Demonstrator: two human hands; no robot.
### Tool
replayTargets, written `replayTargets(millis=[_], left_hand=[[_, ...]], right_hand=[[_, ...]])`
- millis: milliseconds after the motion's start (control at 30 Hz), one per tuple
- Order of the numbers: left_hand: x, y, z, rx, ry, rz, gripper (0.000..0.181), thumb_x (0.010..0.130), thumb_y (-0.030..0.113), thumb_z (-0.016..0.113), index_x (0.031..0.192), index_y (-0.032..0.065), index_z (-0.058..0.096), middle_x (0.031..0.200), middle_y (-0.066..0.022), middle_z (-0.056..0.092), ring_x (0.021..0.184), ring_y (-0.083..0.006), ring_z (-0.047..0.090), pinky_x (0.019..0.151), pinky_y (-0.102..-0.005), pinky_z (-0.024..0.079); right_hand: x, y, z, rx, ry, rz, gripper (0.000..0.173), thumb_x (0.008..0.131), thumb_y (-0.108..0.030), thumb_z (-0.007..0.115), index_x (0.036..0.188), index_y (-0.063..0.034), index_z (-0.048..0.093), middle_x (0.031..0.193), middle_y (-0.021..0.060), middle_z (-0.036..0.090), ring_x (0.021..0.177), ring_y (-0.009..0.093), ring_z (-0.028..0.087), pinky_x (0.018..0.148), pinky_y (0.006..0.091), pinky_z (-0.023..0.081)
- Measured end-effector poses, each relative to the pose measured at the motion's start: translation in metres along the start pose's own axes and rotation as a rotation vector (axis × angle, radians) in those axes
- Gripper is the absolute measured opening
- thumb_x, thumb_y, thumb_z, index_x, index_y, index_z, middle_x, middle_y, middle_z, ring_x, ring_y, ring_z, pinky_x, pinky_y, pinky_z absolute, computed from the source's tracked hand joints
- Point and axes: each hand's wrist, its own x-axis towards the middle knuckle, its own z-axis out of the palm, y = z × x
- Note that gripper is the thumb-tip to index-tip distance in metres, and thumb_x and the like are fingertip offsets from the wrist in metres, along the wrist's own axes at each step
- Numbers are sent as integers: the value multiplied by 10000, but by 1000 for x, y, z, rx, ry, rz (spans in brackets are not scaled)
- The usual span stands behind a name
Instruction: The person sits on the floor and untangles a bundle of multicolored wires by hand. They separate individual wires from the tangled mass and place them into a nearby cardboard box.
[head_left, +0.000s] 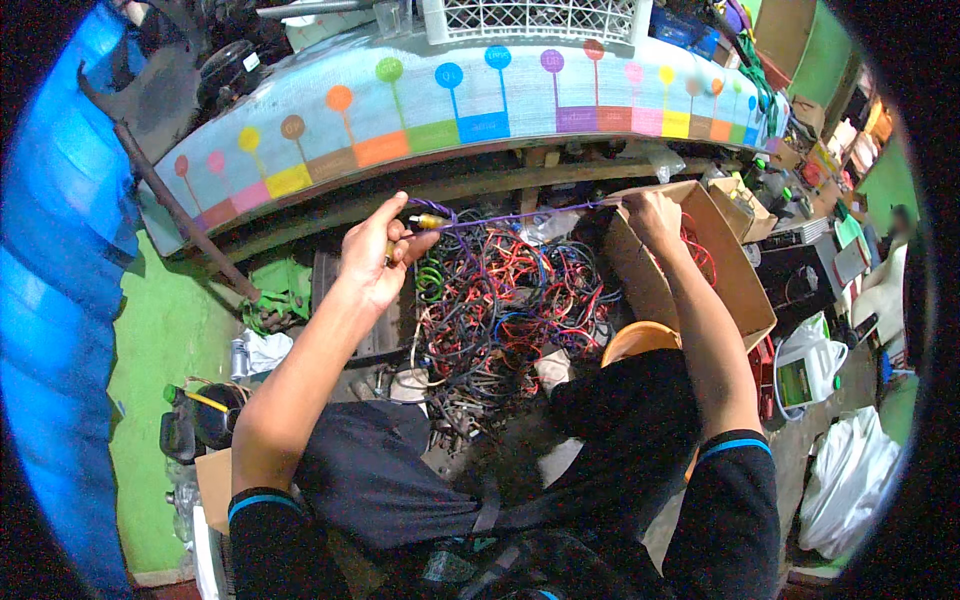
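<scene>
A thin purple cable (525, 215) is stretched nearly straight between my two hands, above a tangled heap of wires (510, 300) in red, black, blue and white. My left hand (379, 251) grips its left end, where the strand loops by the fingers. A yellow plug with a metal tip (429, 221) pokes out there, and a second yellow piece shows between the fingers. At the other end, my right hand (652, 217) is closed on the cable, in front of an open cardboard box (724, 262) with red wires (699, 247) inside.
Ahead runs a low table edge under a printed cloth (420, 112), with a white plastic basket (536, 22) on top. An orange rim (637, 337) sits by my right leg. A white jug (806, 367) and plastic bag (847, 480) stand right. Metal pieces (457, 420) lie between my feet.
</scene>
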Motion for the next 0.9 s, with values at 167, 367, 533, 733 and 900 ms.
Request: replayTargets(millis=[167, 367, 533, 733, 900], left_hand=[[8, 18, 1, -52, 22, 165, 189, 891, 184, 630, 766, 110, 509, 544, 52, 357, 472, -56, 315, 425, -205, 292], [-18, 6, 15, 131, -172, 166, 357, 924, 247, 590, 623, 158, 420, 507, 62, 321, 406, -56, 290, 400, -222, 303], [-31, -8, 31, 263, -249, 204, 312, 941, 276, 564, 689, 131, 452, 510, 55, 358, 368, -63, 342, 359, -246, 379], [-26, -27, 27, 343, -373, 284, 287, 939, 298, 574, 779, 63, 540, 590, 13, 488, 399, -73, 464, 358, -231, 420], [-12, -31, 21, 746, -490, 589, 283, 976, 270, 508, 962, 3, 598, 780, -51, 631, 754, -121, 638, 639, -251, 510]], right_hand=[[-6, 51, 15, -93, -79, 138, 162, 789, -219, 601, 823, -109, 715, 856, 173, 679, 786, 343, 667, 667, 459, 523], [-10, -40, -29, 173, -382, -140, 363, 771, -163, 657, 1115, -48, 623, 1012, 203, 657, 989, 397, 608, 819, 453, 499], [-37, -164, -101, 1430, -450, -420, 372, 934, -285, 567, 1172, -2, 605, 1072, 90, 670, 1023, 148, 590, 896, 325, 458], [-49, -174, -112, 1666, -510, -225, 270, 916, -183, 609, 1100, 14, 638, 906, 37, 666, 771, 66, 587, 724, 252, 495], [-46, -165, -103, 1319, -204, -346, 243, 870, -190, 651, 997, 15, 679, 852, 113, 702, 774, 162, 639, 724, 329, 499]])
